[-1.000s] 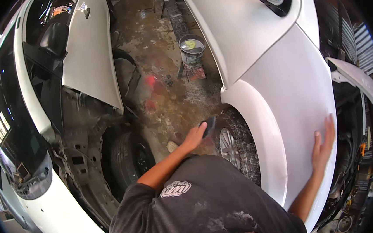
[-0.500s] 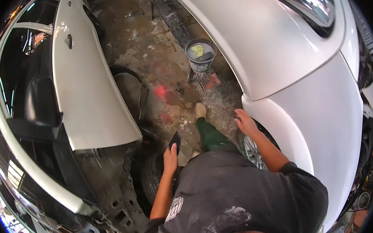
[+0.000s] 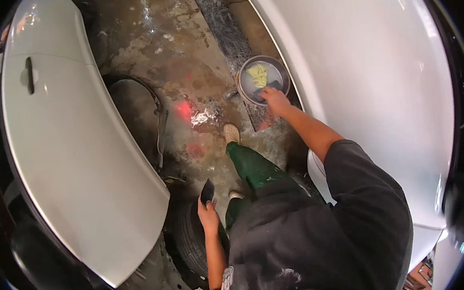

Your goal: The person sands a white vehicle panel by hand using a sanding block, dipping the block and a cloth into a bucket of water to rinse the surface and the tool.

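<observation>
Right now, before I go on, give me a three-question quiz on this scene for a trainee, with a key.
1. Which hand holds the thin dark sheet?
2. True or false: the right hand is resting on a car door.
3. In the bucket, what colour is the crumpled item beside the dark piece? A) red B) yellow-green C) blue

Key:
1. The left hand.
2. False; the right hand reaches into the bucket.
3. B.

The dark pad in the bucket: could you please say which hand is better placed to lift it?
Probably the right hand, which reaches into the bucket at the dark pad; the left hand, farther off, holds another dark piece.
</observation>
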A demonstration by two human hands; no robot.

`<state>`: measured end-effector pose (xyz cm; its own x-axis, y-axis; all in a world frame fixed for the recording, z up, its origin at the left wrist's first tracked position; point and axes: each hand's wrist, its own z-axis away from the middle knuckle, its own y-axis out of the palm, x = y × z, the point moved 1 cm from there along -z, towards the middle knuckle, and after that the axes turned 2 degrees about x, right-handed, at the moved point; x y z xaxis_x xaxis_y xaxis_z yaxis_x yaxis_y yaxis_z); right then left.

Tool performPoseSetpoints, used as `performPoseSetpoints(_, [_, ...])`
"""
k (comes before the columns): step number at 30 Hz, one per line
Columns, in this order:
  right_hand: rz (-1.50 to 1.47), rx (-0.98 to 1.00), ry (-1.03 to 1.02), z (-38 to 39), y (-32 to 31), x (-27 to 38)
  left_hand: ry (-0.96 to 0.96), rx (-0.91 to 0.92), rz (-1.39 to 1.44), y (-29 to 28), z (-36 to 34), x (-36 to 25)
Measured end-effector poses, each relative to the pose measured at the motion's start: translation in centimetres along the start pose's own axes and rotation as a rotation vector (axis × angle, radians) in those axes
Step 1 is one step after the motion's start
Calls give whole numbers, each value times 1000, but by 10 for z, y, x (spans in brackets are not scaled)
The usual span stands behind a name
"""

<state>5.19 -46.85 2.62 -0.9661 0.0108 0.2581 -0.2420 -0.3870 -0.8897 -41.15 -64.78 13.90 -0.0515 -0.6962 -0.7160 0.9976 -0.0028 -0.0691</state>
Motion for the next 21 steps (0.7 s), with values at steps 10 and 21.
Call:
performPoseSetpoints(10, [27, 722, 375, -120, 29, -42, -133, 150, 49, 71, -104, -113])
performPoseSetpoints(21, [-439, 103, 611, -70, -58, -11, -145, 366, 227, 142, -208, -195])
